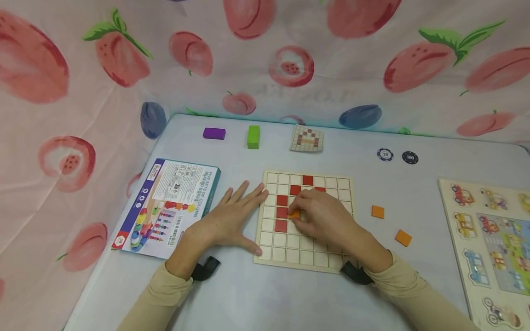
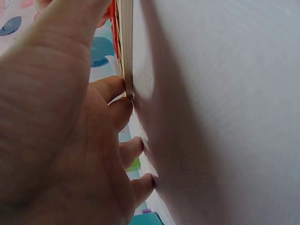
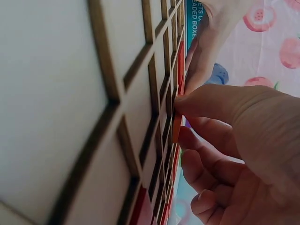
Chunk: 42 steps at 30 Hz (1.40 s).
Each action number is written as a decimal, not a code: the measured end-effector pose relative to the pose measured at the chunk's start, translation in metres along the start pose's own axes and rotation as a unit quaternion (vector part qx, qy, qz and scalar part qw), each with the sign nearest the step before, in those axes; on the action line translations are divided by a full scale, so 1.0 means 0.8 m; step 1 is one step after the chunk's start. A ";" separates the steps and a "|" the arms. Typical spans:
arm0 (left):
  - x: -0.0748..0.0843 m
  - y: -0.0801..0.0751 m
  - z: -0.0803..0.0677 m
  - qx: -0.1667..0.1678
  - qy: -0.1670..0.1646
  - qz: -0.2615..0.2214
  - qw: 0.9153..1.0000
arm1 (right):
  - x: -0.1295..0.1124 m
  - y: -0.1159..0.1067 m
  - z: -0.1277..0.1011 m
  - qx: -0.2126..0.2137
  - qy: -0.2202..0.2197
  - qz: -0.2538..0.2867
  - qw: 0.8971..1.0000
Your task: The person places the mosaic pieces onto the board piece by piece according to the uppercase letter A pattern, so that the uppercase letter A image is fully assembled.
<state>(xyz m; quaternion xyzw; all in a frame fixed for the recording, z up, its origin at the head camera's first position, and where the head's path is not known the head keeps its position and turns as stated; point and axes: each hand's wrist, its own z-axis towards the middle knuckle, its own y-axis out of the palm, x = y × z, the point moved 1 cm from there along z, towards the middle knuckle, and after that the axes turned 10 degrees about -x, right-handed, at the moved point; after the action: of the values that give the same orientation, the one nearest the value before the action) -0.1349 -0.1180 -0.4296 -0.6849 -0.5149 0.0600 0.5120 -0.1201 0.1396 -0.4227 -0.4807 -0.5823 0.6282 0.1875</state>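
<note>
A wooden grid board (image 1: pixel 306 258) lies flat, with several red square tiles (image 1: pixel 281 213) in its upper cells. Thumb and fingers of my right hand (image 1: pixel 325 214) pinch an orange square tile (image 1: pixel 294 214) over a cell just right of the red column. In the right wrist view the orange tile (image 3: pixel 177 123) shows low against the grid. My left hand (image 1: pixel 225 220) rests with straight, spread fingers along the board's left side, its thumb and index fingertip at the edge. Two more orange tiles, a nearer one (image 1: pixel 403 237) and a farther one (image 1: pixel 377 211), lie right of the board.
Behind the board lies a small pattern card (image 1: pixel 307 138), beside a green block (image 1: pixel 253 137) and a purple block (image 1: pixel 214 133). Two round chips (image 1: pixel 410 157) sit back right. A boxed bead set (image 1: pixel 169 209) lies left; a vehicle picture puzzle (image 1: pixel 472 239) stands at the right.
</note>
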 end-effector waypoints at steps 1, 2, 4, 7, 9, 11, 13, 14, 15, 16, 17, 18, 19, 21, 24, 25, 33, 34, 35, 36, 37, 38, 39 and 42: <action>0.000 0.000 0.000 0.000 0.000 0.000 1.000 | 0.000 -0.001 0.000 0.002 -0.003 -0.002 1.000; 0.000 -0.001 0.000 0.000 0.000 -0.001 1.000 | 0.001 -0.001 0.000 0.004 -0.005 -0.004 1.000; 0.000 -0.001 0.000 -0.001 0.001 -0.002 1.000 | 0.002 -0.003 -0.002 0.005 -0.008 -0.009 1.000; 0.001 -0.002 0.000 0.001 0.000 -0.002 1.000 | 0.007 -0.006 -0.006 0.003 -0.009 -0.007 1.000; 0.001 -0.002 0.000 0.000 -0.002 -0.002 1.000 | 0.013 -0.008 -0.009 -0.007 -0.010 0.007 1.000; 0.002 -0.002 0.000 -0.003 -0.005 -0.002 1.000 | 0.021 -0.011 -0.014 -0.018 -0.013 0.027 0.999; 0.002 0.000 0.000 -0.006 -0.005 -0.002 1.000 | 0.031 -0.013 -0.023 -0.027 -0.012 0.046 0.998; 0.002 0.000 0.001 -0.007 -0.005 -0.002 1.000 | 0.038 -0.014 -0.029 -0.027 -0.009 0.052 0.998; 0.002 0.001 0.002 -0.008 -0.005 -0.002 1.000 | 0.045 -0.016 -0.036 -0.025 -0.004 0.057 0.998; 0.002 0.001 0.002 -0.007 -0.004 -0.002 1.000 | 0.052 -0.018 -0.044 -0.019 0.005 0.062 0.998; 0.003 0.001 0.002 -0.008 -0.004 -0.001 1.000 | 0.060 -0.020 -0.053 -0.011 0.016 0.063 0.998; 0.003 0.001 0.003 -0.007 -0.004 -0.001 1.000 | 0.068 -0.023 -0.062 -0.004 0.030 0.063 0.998; 0.003 0.001 0.003 -0.008 -0.004 -0.001 1.000 | 0.077 -0.027 -0.072 0.005 0.045 0.062 0.997; 0.003 0.001 0.002 -0.007 -0.004 -0.002 1.000 | 0.094 -0.033 -0.090 0.019 0.077 0.058 0.995; 0.003 0.000 0.001 -0.006 -0.007 -0.001 1.000 | 0.121 -0.039 -0.115 0.028 0.124 0.042 0.991; 0.002 0.000 0.001 -0.005 -0.008 -0.001 1.000 | 0.129 -0.040 -0.121 0.028 0.139 0.034 0.989; 0.000 0.001 -0.001 -0.001 -0.005 0.001 1.000 | 0.158 -0.037 -0.146 0.022 0.183 0.002 0.983; 0.000 0.001 -0.001 0.000 -0.004 0.001 1.000 | 0.158 -0.037 -0.145 0.023 0.184 0.000 0.983; -0.001 0.001 -0.001 0.001 -0.003 0.001 1.000 | 0.157 -0.037 -0.145 0.023 0.185 -0.003 0.982; -0.001 0.001 -0.001 0.001 -0.003 0.000 1.000 | 0.156 -0.037 -0.145 0.024 0.187 -0.007 0.982; -0.001 0.001 -0.001 0.001 -0.002 0.000 1.000 | 0.155 -0.037 -0.144 0.026 0.189 -0.009 0.982; -0.001 0.001 -0.001 0.001 -0.001 -0.001 1.000 | 0.153 -0.038 -0.143 0.029 0.191 -0.010 0.981; -0.001 0.001 -0.001 0.001 0.000 -0.002 1.000 | 0.151 -0.038 -0.142 0.030 0.192 -0.007 0.981; 0.000 0.000 -0.001 0.001 0.001 -0.003 1.000 | 0.143 -0.039 -0.138 0.042 0.190 0.007 0.981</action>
<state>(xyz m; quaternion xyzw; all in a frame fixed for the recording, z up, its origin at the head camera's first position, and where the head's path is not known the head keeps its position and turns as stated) -0.1344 -0.1181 -0.4292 -0.6830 -0.5162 0.0583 0.5135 -0.0930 0.2989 -0.4226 -0.5873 -0.5056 0.5508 0.3100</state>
